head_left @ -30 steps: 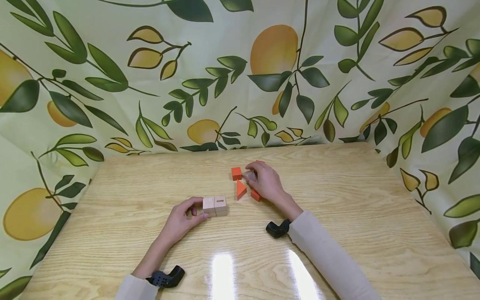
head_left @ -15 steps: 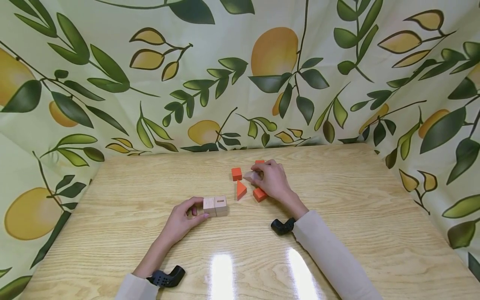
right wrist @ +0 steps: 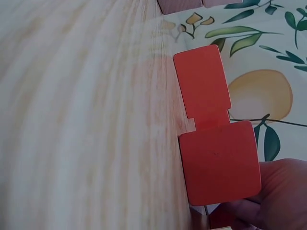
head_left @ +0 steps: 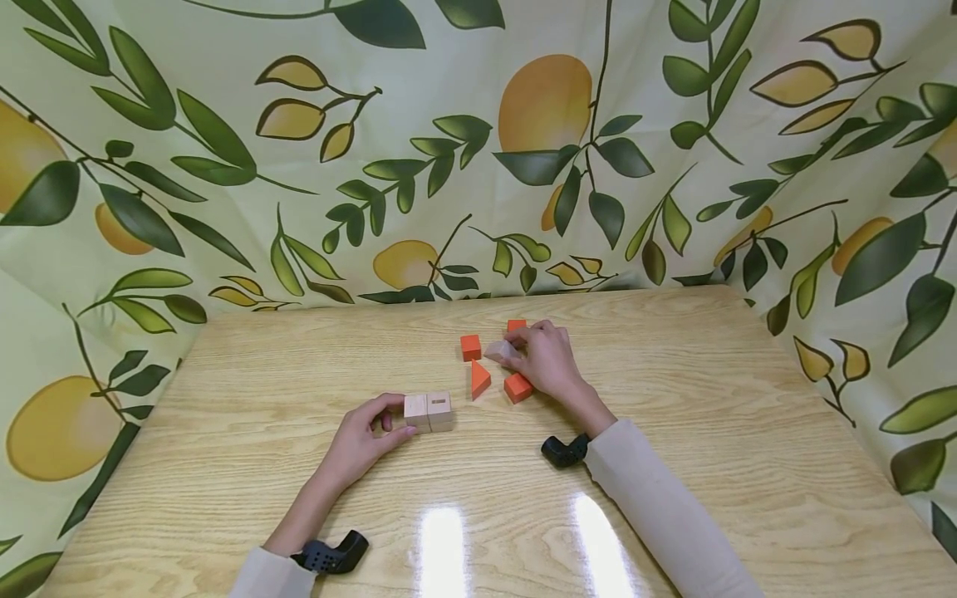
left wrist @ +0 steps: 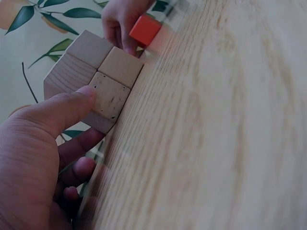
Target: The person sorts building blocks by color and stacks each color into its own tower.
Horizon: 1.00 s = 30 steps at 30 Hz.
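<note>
In the head view, my left hand point(head_left: 362, 440) holds a small group of plain wooden blocks point(head_left: 429, 413) on the table. The left wrist view shows the thumb pressed on the near face of these wooden blocks point(left wrist: 110, 95), with fingers behind. My right hand point(head_left: 549, 361) pinches a pale wedge-shaped block point(head_left: 498, 352) between thumb and fingers. Around it lie an orange cube point(head_left: 470, 347), an orange triangular block point(head_left: 480, 379), an orange block point(head_left: 517, 388) near the wrist, and another orange block point(head_left: 516, 325) behind the fingers. In the right wrist view, an orange block point(right wrist: 220, 163) hides most of that grip.
The wooden table point(head_left: 299, 357) reaches back to a fabric backdrop point(head_left: 434, 100) printed with leaves and fruit. Black wrist cameras point(head_left: 566, 451) sit below both hands. Two bright reflections lie on the table's near part.
My right hand has shifted slightly to the right, with the pale block in its pinch, uncovering more of the near orange block. The left hand and wooden blocks have stayed in place.
</note>
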Available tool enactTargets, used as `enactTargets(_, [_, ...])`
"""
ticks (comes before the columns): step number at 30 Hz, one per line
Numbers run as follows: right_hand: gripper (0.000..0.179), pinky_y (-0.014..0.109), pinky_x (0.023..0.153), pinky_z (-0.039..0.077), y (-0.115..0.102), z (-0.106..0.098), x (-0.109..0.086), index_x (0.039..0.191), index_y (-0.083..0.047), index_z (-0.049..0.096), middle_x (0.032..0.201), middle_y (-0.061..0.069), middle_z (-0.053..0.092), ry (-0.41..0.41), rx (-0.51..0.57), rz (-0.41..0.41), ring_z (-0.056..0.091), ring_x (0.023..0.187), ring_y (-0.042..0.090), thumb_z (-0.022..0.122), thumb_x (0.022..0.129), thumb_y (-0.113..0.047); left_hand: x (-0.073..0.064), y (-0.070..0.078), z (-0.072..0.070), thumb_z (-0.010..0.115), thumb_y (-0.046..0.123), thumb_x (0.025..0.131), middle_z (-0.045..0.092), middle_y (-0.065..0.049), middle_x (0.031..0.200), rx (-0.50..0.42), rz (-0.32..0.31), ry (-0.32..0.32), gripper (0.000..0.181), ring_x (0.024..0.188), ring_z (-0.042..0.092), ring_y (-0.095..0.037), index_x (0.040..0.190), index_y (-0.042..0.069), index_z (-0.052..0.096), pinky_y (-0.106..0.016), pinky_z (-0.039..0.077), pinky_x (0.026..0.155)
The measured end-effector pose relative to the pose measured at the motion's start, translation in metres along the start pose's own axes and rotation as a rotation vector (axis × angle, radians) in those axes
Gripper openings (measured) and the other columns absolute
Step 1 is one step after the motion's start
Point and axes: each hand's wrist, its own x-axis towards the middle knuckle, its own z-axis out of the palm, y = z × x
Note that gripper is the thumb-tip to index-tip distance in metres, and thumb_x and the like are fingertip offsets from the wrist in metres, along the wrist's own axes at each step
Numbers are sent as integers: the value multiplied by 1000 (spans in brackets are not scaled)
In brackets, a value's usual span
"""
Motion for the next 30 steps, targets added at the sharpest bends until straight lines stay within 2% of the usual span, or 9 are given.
enactTargets(10, [31, 44, 85, 34, 0, -3, 0, 104, -6, 71, 90, 4, 70, 22, 41, -2, 63, 85, 21, 78, 81, -24, 0, 0, 0, 79, 26, 80, 53, 3, 77, 7, -1, 1, 36, 70, 47, -15, 113, 18, 66, -26, 36, 58])
enactTargets(17, [33, 37, 80, 46, -8, -12, 2, 111, -5, 69, 99, 7, 68, 1, 120, 0, 61, 88, 20, 76, 83, -20, 0, -2, 0, 78, 26, 81, 52, 2, 77, -6, 0, 4, 36, 70, 46, -16, 113, 15, 66, -26, 36, 59])
enactTargets(22, [33, 36, 79, 49, -19, -20, 0, 114, -5, 68, 104, 8, 66, -14, 191, -33, 60, 92, 20, 76, 83, -15, 1, -1, 0, 79, 26, 80, 52, 3, 77, -6, 2, 4, 37, 70, 46, -15, 113, 16, 66, -26, 36, 59])
enactTargets(30, [34, 35, 80, 49, -32, -25, -2, 113, -6, 68, 102, 4, 66, -24, 176, -102, 60, 92, 19, 77, 82, -19, 0, -2, 0, 79, 27, 80, 52, 2, 77, -11, 0, 2, 37, 71, 47, -16, 113, 16, 66, -26, 36, 59])
